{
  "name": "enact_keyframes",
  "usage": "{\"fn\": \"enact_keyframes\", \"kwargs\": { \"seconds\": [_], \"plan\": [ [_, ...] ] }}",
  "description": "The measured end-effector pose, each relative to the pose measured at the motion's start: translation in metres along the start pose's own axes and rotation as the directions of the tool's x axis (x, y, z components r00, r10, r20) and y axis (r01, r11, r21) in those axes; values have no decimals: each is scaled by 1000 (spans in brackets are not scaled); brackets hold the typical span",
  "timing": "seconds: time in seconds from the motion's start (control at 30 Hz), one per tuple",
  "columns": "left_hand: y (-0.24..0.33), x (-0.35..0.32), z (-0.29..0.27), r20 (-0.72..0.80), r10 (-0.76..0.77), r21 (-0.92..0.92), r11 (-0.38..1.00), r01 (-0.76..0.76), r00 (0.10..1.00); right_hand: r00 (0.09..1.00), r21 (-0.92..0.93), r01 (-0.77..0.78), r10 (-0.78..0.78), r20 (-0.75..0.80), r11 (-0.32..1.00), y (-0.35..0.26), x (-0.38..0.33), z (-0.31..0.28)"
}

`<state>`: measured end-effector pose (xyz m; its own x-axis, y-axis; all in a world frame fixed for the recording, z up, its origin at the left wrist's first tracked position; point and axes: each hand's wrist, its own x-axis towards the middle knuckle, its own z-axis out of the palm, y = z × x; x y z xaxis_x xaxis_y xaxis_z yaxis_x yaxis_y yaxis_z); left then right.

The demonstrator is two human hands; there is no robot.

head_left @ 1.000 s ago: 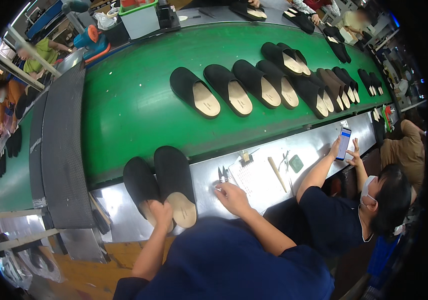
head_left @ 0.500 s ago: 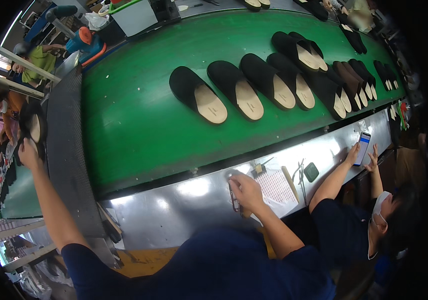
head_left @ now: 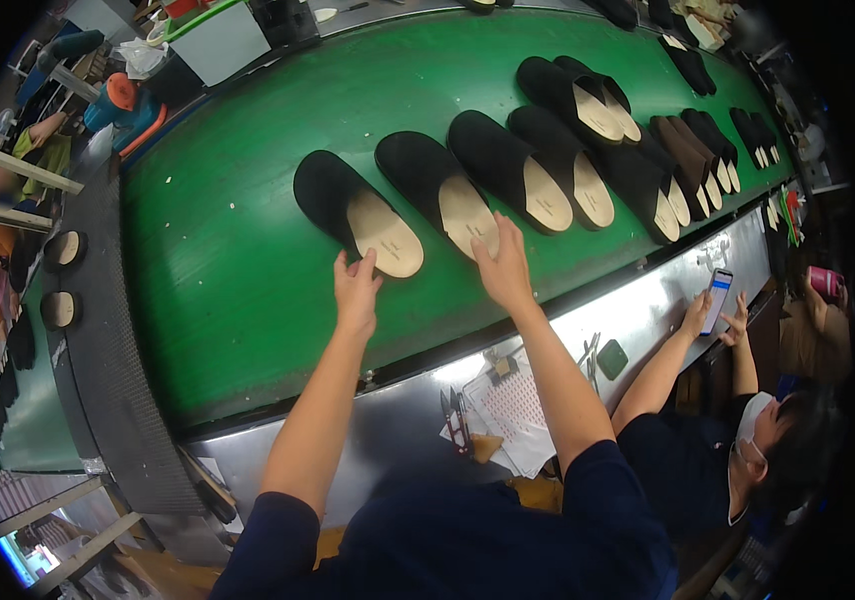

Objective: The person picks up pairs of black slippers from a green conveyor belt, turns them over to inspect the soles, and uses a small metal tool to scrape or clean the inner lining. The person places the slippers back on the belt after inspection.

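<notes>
Black backless clogs with pale insoles lie in a row on the green belt (head_left: 248, 330), toes pointing away from me. My left hand (head_left: 358, 290) is at the heel of the leftmost clog (head_left: 333, 190), fingers apart, fingertips at its edge. My right hand (head_left: 505, 262) grips the heel of the second clog (head_left: 413, 165), thumb over the pale insole. A third clog (head_left: 488, 140) lies just right of it. Thread snips (head_left: 456, 425) rest on the metal ledge below the belt, in neither hand.
Farther right are more black clogs and a brown pair (head_left: 683, 150). Printed papers (head_left: 518, 405) and a green case (head_left: 611, 359) lie on the ledge. A co-worker at right holds a phone (head_left: 717, 300). Two clogs (head_left: 60, 310) stand left beyond a dark textured strip (head_left: 113, 330).
My left hand has let go of a clog at far left and come across to the row. My right hand has left the snips on the ledge and reached up to the second clog.
</notes>
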<state>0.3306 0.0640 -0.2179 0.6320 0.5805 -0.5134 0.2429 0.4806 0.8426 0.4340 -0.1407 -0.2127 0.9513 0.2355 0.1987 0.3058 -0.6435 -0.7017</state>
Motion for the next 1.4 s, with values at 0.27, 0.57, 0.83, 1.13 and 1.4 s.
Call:
{"fn": "enact_keyframes", "kwargs": {
  "seconds": [0.27,0.57,0.83,1.13,1.4],
  "plan": [
    [-4,39,-8,-85,216,20,976,-215,973,815,300,-488,305,493,820,-18,26,51],
    [44,-141,-53,460,-43,-507,807,302,887,652,632,-743,-22,758,-221,-85,-89,-7],
    [30,-233,-65,559,53,-262,958,116,827,628,638,-770,-195,754,-10,-122,-156,-68],
    [15,-272,-158,193,401,-105,916,-387,896,937,762,-89,-206,282,641,-104,-190,-111],
    [53,-340,-165,-111,808,276,584,-763,578,993,736,75,-121,10,673,-140,-204,-153]
  ]
}}
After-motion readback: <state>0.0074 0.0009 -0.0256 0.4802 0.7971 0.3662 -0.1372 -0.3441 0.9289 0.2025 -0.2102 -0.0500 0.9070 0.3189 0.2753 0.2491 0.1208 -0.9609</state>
